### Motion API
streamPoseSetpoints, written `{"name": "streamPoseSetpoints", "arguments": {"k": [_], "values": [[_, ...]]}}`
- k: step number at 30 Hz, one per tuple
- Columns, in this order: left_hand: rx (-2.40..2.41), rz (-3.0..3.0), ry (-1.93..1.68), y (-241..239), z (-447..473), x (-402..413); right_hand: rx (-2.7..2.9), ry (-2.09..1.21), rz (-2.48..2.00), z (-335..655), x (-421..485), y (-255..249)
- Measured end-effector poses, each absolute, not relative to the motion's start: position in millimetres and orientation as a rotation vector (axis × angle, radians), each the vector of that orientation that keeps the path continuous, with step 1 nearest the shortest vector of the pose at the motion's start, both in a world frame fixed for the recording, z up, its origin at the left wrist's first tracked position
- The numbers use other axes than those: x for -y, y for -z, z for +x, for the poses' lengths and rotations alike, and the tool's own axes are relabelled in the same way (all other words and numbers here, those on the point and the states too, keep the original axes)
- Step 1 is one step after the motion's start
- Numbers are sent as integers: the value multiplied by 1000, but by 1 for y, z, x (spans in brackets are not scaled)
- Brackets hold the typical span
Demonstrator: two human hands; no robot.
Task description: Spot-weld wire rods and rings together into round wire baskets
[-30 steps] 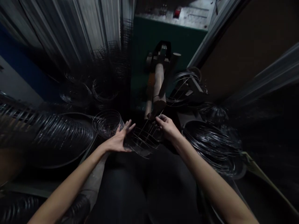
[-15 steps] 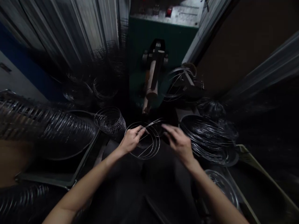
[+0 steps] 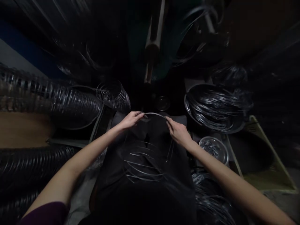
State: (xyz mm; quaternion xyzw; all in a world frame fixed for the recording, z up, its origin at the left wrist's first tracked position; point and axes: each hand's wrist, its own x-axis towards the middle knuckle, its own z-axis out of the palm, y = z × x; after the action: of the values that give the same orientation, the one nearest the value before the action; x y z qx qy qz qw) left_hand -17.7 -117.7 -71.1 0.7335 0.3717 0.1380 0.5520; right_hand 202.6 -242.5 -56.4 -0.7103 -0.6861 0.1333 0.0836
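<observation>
A bundle of thin metal wire (image 3: 155, 114) arches between my two hands, in front of my dark-clad lap. My left hand (image 3: 134, 119) pinches its left end between thumb and fingers. At the right end my right hand (image 3: 177, 128) is closed round the wire, fingers together. Below the hands, blurred wire loops (image 3: 142, 168) spread over my dark clothing (image 3: 150, 200). Whether these loops belong to the held wire, I cannot tell.
Coiled wire rings (image 3: 113, 95) stand at left, beside a long row of rings (image 3: 58, 97). To the right are a basin (image 3: 236, 129) of wire, a clear bowl (image 3: 226, 153) of small metal pieces and a yellowish crate (image 3: 278, 187). A machine's rod (image 3: 153, 40) juts out ahead.
The view has tilted down. My right hand has taken hold of the wire, and the loops that stood round near my left hand now lie lower, toward my body.
</observation>
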Motion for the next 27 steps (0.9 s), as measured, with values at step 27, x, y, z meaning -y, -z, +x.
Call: {"name": "streamPoseSetpoints", "arguments": {"k": [27], "values": [[-849, 2546, -124, 87, 14, 80, 2351, -241, -2380, 204, 198, 78]]}}
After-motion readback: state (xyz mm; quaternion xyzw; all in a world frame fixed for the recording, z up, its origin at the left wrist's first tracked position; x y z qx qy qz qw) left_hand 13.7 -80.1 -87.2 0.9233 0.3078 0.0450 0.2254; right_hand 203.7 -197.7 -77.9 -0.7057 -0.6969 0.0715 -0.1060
